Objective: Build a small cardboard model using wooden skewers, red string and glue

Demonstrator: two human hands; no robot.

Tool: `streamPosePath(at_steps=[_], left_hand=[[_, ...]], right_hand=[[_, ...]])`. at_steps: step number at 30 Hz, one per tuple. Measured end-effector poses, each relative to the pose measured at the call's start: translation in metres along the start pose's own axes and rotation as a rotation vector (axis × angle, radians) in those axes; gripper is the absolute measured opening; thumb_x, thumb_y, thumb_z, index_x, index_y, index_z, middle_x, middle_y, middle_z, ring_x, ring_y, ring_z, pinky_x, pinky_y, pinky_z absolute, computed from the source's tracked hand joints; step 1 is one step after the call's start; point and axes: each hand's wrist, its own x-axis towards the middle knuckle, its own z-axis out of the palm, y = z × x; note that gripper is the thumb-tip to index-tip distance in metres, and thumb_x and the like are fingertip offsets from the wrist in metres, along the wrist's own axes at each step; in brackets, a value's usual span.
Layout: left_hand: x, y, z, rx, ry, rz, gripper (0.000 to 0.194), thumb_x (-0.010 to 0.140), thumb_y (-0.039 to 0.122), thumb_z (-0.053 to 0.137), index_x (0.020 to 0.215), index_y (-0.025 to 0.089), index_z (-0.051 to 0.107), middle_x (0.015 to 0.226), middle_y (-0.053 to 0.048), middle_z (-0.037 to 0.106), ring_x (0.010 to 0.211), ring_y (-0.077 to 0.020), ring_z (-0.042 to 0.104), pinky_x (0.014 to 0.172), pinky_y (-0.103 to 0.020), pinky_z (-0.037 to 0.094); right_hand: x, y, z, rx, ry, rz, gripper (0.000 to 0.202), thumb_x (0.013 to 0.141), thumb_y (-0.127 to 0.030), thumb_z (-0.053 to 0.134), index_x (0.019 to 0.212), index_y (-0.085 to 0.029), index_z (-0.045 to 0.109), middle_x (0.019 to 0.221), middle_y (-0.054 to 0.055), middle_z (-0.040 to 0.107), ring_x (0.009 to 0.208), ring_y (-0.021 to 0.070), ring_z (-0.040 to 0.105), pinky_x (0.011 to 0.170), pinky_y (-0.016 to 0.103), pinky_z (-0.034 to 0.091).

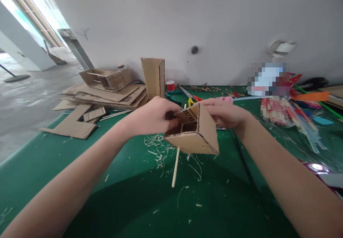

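Note:
A small cardboard box point(208, 129), open on one side and with printed figures on its inner wall, is held tilted above the green table. A thin wooden stick point(175, 167) passes through it, its near end poking out below. My left hand point(155, 117) closes on the box's left side, fingers curled at the opening close to the stick; its fingertips are partly hidden. My right hand point(225, 112) grips the box from the right and behind, with some fingers out of sight. Pale wood shavings point(160, 152) lie on the table underneath.
Stacked cardboard sheets point(107, 97) carry another cardboard assembly point(107, 79) at the left. A folded cardboard piece point(152, 76) stands by the wall, near a red spool point(170, 85) and scissors point(186, 92). Bagged sticks point(276, 111) lie at the right on the green table point(128, 202).

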Motion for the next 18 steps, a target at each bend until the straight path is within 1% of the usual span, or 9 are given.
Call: streamPosePath(at_steps=[2, 5, 9, 12, 15, 18], left_hand=[[-0.001, 0.000, 0.000, 0.022, 0.013, -0.001, 0.012, 0.080, 0.018, 0.055, 0.082, 0.018, 0.067, 0.064, 0.002, 0.065, 0.051, -0.0089, 0.053, 0.047, -0.022, 0.036], [-0.001, 0.001, 0.003, 0.095, 0.057, 0.020, 0.016, 0.083, 0.017, 0.052, 0.090, 0.018, 0.067, 0.067, 0.001, 0.067, 0.054, -0.0104, 0.056, 0.050, -0.023, 0.039], [0.001, 0.000, 0.010, 0.225, 0.198, 0.068, 0.017, 0.085, 0.016, 0.051, 0.089, 0.020, 0.068, 0.076, 0.000, 0.070, 0.066, -0.0136, 0.063, 0.060, -0.026, 0.046], [0.001, -0.009, 0.016, 0.350, 0.327, 0.142, 0.019, 0.088, 0.016, 0.049, 0.098, 0.018, 0.065, 0.091, -0.003, 0.071, 0.078, -0.0155, 0.067, 0.065, -0.027, 0.051], [-0.001, -0.021, 0.023, 0.469, 0.423, 0.255, 0.021, 0.089, 0.013, 0.045, 0.104, 0.016, 0.059, 0.108, -0.008, 0.068, 0.086, -0.0160, 0.068, 0.063, -0.025, 0.053], [-0.002, -0.033, 0.032, 0.501, 0.486, 0.313, 0.020, 0.086, 0.010, 0.047, 0.105, 0.015, 0.053, 0.113, -0.010, 0.067, 0.088, -0.0161, 0.068, 0.061, -0.024, 0.054]], right_hand=[[0.002, 0.003, -0.002, -0.005, -0.005, -0.001, 0.030, 0.075, -0.040, 0.072, 0.097, -0.021, 0.070, 0.071, -0.001, 0.063, 0.053, 0.0084, 0.052, 0.044, 0.020, 0.038], [0.005, 0.005, -0.001, -0.049, 0.010, -0.020, 0.026, 0.074, -0.038, 0.074, 0.094, -0.022, 0.071, 0.082, 0.001, 0.067, 0.064, 0.0102, 0.058, 0.055, 0.023, 0.045], [0.006, -0.002, 0.005, -0.159, 0.079, -0.144, 0.016, 0.075, -0.034, 0.073, 0.084, -0.021, 0.070, 0.084, 0.000, 0.066, 0.069, 0.0100, 0.058, 0.058, 0.023, 0.044], [0.005, -0.010, 0.010, -0.239, 0.140, -0.231, 0.011, 0.080, -0.030, 0.068, 0.082, -0.020, 0.067, 0.081, -0.001, 0.063, 0.070, 0.0096, 0.055, 0.059, 0.023, 0.042], [0.003, -0.016, 0.014, -0.213, 0.213, -0.312, 0.009, 0.084, -0.026, 0.061, 0.080, -0.019, 0.062, 0.081, 0.001, 0.063, 0.072, 0.0109, 0.056, 0.063, 0.026, 0.043], [0.001, -0.020, 0.018, -0.193, 0.229, -0.367, 0.007, 0.085, -0.024, 0.057, 0.080, -0.019, 0.058, 0.077, 0.001, 0.063, 0.069, 0.0115, 0.056, 0.065, 0.028, 0.044]])
